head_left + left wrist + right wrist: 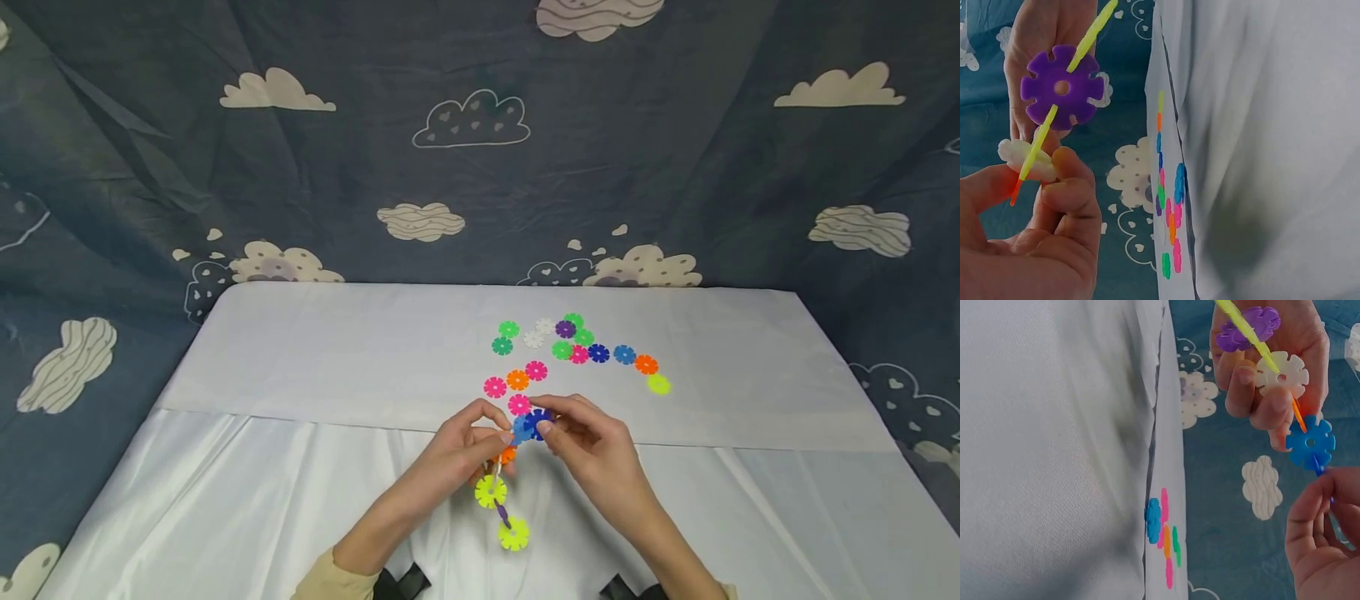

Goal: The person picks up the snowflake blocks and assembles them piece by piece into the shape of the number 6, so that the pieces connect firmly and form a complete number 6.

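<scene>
A chain of slotted snowflake discs hangs between both hands just above the white tablecloth's front half. My left hand [468, 446] pinches it around the white disc [1297, 376] and orange disc [507, 455]. Below the hand dangle a yellow disc [491, 492], a purple disc [1082, 90] and a second yellow disc [514, 533]. The light blue disc [521, 432] stands at the chain's upper end. My right hand [596, 446] pinches a dark blue disc [538, 424] against that light blue one; whether their slots are joined I cannot tell.
Loose pink discs [494, 387] and an orange disc [517, 380] lie just beyond the hands. Farther back are green discs [508, 329], white discs [534, 339] and a curved line of mixed colours ending in a yellow disc [659, 384]. A cloud-patterned curtain [480, 183] hangs behind.
</scene>
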